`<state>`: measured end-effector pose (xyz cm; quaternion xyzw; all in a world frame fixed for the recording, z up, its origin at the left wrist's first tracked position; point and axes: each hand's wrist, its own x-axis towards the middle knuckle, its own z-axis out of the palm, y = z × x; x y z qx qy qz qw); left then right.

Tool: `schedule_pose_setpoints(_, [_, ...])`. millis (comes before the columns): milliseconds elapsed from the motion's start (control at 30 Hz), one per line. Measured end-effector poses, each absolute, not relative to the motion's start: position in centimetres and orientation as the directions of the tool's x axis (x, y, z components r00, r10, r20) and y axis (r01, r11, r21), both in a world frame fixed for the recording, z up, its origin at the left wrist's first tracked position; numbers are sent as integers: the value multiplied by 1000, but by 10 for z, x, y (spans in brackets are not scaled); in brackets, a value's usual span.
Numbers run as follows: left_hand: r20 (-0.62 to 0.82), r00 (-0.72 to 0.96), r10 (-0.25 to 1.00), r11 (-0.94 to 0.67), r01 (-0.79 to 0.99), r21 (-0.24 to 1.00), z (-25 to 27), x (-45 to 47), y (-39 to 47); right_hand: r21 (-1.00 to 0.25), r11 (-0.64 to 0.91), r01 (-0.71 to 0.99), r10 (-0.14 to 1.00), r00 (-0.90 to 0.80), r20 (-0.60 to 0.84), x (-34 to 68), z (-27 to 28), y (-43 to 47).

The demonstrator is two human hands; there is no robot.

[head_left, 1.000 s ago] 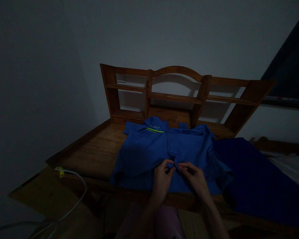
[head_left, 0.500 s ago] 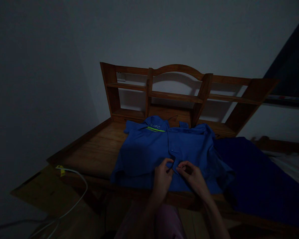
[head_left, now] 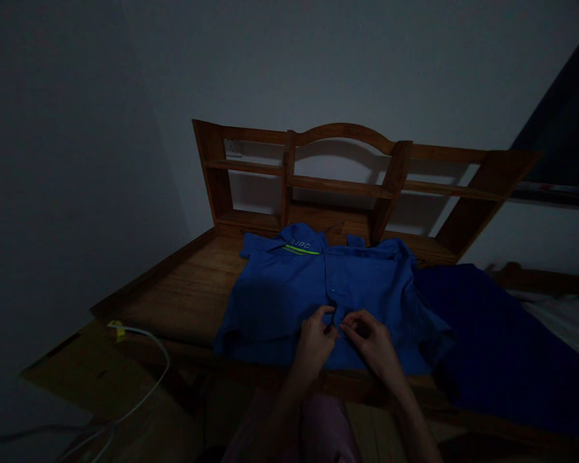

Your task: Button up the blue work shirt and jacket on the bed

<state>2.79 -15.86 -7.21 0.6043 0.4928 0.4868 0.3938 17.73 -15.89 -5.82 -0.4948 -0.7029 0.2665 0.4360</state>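
A blue short-sleeved shirt (head_left: 280, 296) lies spread on the wooden desk (head_left: 188, 283), its collar towards the shelves. Pale lettering and a bright green stripe mark its chest, and a small button shows on the front placket. My left hand (head_left: 316, 337) pinches the placket's edge low on the front. Close beside it, my right hand (head_left: 371, 341) also pinches the placket cloth, thumb against forefinger. Whether a button sits between the fingertips is too dark and small to tell.
A wooden shelf unit (head_left: 342, 186) stands at the back of the desk against the wall. Dark blue cloth (head_left: 506, 347) lies to the right. A white cable (head_left: 166, 360) with a yellow tag hangs off the left front edge.
My left hand has shifted slightly right, closer to my right hand. Both hands stay on the placket, and the shirt lies almost as before.
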Motion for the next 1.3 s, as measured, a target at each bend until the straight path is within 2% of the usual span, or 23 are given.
schedule_pose_setpoints(200, [164, 3, 986, -162, 183, 970, -65, 28, -159, -751, 407, 520, 909, -154, 387, 175, -52, -163])
schedule_pose_setpoints(467, [184, -33, 982, -163, 332, 929, -63, 27, -161, -705, 430, 564, 898, -181, 402, 172, -52, -162])
schedule_pose_setpoints(733, [152, 37, 988, -157, 203, 966, -74, 26, -155, -700, 432, 569, 897, -191, 398, 173, -51, -164])
schedule_pose_setpoints(1000, [203, 47, 978, -208, 242, 948, -68, 25, -155, -745, 389, 541, 919, -167, 358, 173, -54, -161])
schedule_pose_setpoints(1300, [192, 71, 979, -202, 191, 960, -69, 25, -158, -893, 252, 372, 966, -150, 210, 179, -60, -152])
